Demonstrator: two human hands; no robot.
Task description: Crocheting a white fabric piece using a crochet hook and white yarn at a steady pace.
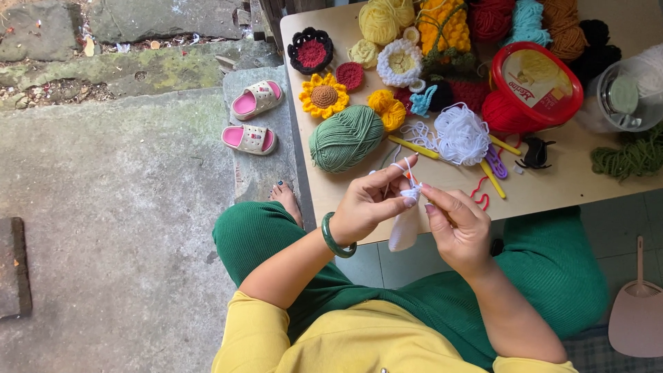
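My left hand [369, 205] pinches the top of a small white crocheted piece [405, 226], with white yarn looped over its fingers. A green bangle circles that wrist. My right hand [456, 224] is closed on a crochet hook with an orange tip [411, 177] worked into the piece. The yarn strand runs up to a loose tangle of white yarn [461, 135] on the wooden table [552, 190]. Both hands hover over the table's near edge, above my lap in green trousers.
On the table lie a green yarn ball [345, 138], a crocheted sunflower [324, 95], several crocheted flowers, yellow hooks [413, 147], a red-lidded tub [541, 84], a clear jar [625, 97] and a black hair clip [535, 153]. Pink sandals [252, 119] sit on concrete at left. A pink fan [639, 311] lies at right.
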